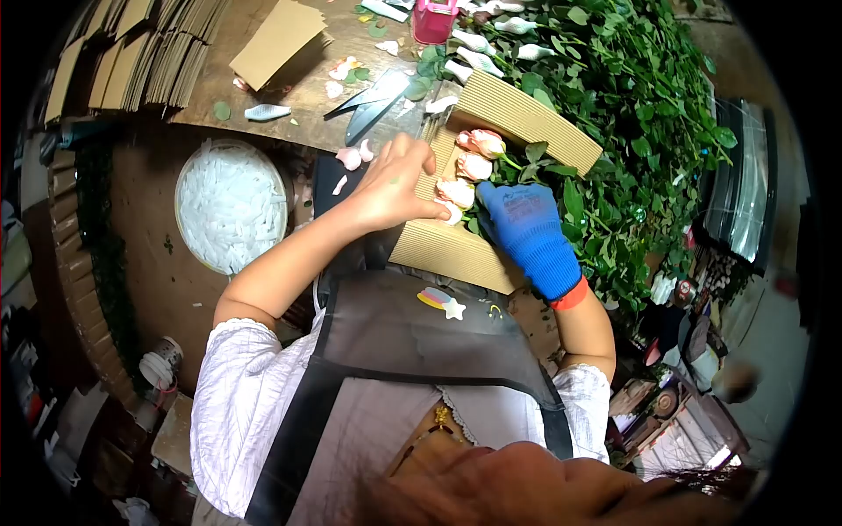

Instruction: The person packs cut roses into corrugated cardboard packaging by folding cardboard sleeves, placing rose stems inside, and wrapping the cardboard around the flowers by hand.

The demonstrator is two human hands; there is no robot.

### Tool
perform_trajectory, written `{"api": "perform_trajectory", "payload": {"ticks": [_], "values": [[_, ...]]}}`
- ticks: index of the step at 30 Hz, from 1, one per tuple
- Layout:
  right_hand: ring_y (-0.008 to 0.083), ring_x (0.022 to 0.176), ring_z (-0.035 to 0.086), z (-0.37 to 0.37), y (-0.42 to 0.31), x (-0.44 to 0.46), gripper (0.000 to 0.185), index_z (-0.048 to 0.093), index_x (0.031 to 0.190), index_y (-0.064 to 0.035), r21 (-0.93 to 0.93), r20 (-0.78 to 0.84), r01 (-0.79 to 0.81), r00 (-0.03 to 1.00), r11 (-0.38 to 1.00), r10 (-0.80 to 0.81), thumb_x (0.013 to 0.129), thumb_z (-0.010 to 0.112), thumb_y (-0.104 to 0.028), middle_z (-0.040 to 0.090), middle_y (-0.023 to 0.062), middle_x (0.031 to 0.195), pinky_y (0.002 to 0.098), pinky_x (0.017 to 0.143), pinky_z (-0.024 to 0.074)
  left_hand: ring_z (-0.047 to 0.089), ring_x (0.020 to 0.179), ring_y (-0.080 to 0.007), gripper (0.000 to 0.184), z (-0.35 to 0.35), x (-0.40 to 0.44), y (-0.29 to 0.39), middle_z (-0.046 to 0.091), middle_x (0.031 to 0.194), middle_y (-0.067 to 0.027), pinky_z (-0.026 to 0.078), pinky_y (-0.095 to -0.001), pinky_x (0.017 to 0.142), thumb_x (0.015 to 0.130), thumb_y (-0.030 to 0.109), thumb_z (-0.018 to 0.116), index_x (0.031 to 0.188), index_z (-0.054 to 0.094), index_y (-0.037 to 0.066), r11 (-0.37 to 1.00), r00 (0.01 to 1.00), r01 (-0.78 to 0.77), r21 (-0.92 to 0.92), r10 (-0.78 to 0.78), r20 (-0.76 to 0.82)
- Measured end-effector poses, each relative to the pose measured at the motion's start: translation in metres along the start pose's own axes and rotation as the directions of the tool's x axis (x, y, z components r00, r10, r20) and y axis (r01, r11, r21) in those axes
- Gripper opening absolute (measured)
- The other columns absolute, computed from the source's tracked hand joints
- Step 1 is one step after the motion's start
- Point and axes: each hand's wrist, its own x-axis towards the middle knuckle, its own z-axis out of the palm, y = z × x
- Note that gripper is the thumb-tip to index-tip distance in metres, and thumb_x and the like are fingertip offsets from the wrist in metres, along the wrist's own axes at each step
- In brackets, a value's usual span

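- I judge this as lining up pink roses [474, 166] on corrugated cardboard [531, 123];
- left hand [395, 186]: fingers spread beside them; right hand [524, 215]: gloved, grip I cannot tell;
- next likely calls for steadying the blooms.

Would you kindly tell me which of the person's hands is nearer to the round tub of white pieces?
Left. The bare left hand is to the right of the tub, at the corrugated cardboard; the gloved right hand is farther right, past the pink roses.
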Motion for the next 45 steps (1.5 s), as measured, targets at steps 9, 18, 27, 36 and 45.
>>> {"api": "perform_trajectory", "payload": {"ticks": [9,18,27,36,45], "values": [[0.0286,0.076,0.072,0.001,-0.004,-0.005,0.011,0.066,0.094,-0.0089,0.011,0.009,0.001,1.0,1.0,-0.001,0.092,0.057,-0.016,0.073,0.0101,0.081,0.0427,0.061,0.0516,0.046,0.127,-0.036,0.087,0.019,0.023,0.002,0.043,0.123,-0.0194,0.041,-0.0434,0.106,0.07,0.039,0.092,0.128,0.041,0.0,0.981,0.99,-0.1,-0.168,0.082,-0.111],[0.035,0.071,0.068,0.02,0.018,0.009,0.031,0.059,0.116,-0.0131,0.16,-0.171,-0.172,0.965,0.972,0.199,0.094,0.064,-0.034,0.069,0.0135,0.079,0.0466,0.063,0.0533,0.033,0.142,-0.0465,0.071,0.018,0.019,-0.004,0.039,0.142,-0.0283,0.036,-0.0501,0.112,0.074,0.036,0.088,0.13,0.055,0.008,0.976,0.983,-0.168,-0.14,0.155,-0.101],[0.0349,0.068,0.067,0.023,0.009,0.005,0.033,0.057,0.118,-0.008,0.261,-0.205,-0.083,0.969,0.962,0.139,0.094,0.063,-0.03,0.069,0.015,0.077,0.0462,0.062,0.0527,0.037,0.139,-0.043,0.065,0.021,0.02,-0.009,0.041,0.142,-0.0242,0.036,-0.0477,0.112,0.075,0.035,0.089,0.127,0.059,0.01,0.96,0.984,-0.174,-0.218,0.161,-0.077],[0.0284,0.07,0.071,0.014,0.0,0.0,0.028,0.057,0.119,-0.0067,0.079,-0.143,-0.155,0.976,0.985,0.165,0.096,0.055,-0.024,0.072,0.0128,0.079,0.0423,0.061,0.0535,0.051,0.124,-0.0287,0.045,0.024,0.034,0.001,0.046,0.124,-0.0138,0.042,-0.0385,0.107,0.082,0.032,0.084,0.118,0.069,0.009,0.969,0.996,-0.049,-0.241,0.029,-0.085],[0.0299,0.063,0.068,0.018,0.012,0.009,0.046,0.053,0.137,-0.0128,0.172,-0.253,-0.243,0.926,0.955,0.281,0.099,0.056,-0.039,0.07,0.0115,0.074,0.0439,0.056,0.0521,0.051,0.128,-0.0375,0.035,0.03,0.033,-0.003,0.051,0.128,-0.0223,0.042,-0.0423,0.108,0.079,0.029,0.084,0.108,0.075,0.012,0.939,0.985,-0.102,-0.327,0.049,-0.166]]}}
